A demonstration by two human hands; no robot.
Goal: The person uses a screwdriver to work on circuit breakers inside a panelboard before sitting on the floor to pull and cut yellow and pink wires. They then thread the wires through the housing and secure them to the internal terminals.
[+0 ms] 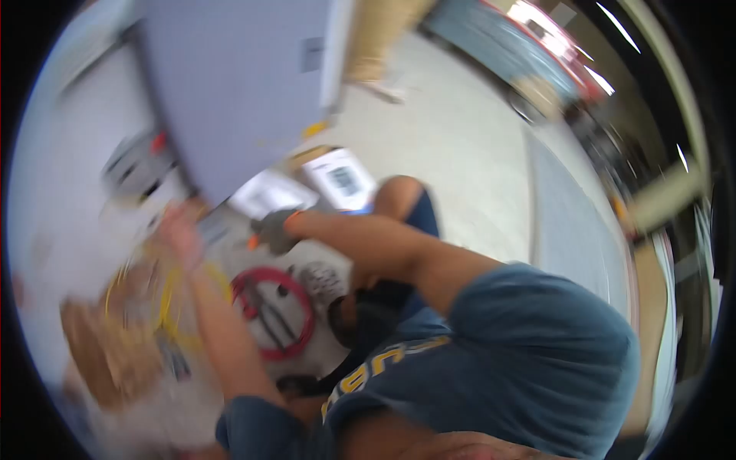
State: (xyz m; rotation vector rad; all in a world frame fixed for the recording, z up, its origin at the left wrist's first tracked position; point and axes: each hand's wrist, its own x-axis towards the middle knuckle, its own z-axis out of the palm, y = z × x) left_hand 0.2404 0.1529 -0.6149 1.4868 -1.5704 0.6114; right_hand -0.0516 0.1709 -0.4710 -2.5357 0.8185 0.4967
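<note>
My right hand (277,231) wears a grey work glove with an orange cuff. Its fingers look curled, and a small orange bit shows at their tips; what they hold is too blurred to name. Bare and smeared by motion, my left hand (182,230) reaches out near the lower corner of a large grey panel or cabinet (238,84). Its fingers cannot be made out. Between my forearms a red hose or cable coil (309,322) lies on the floor, with dark-handled tools (272,322) inside it. White printed sheets (272,195) lie just beyond my right hand.
Yellow cable (172,314) and crumpled brown paper or cardboard (103,353) lie at left. A grey tool or box with a red part (138,165) sits beside the panel. A white-labelled box (341,180) is near my knee. Plastic-wrapped goods (491,46) stand at the back right.
</note>
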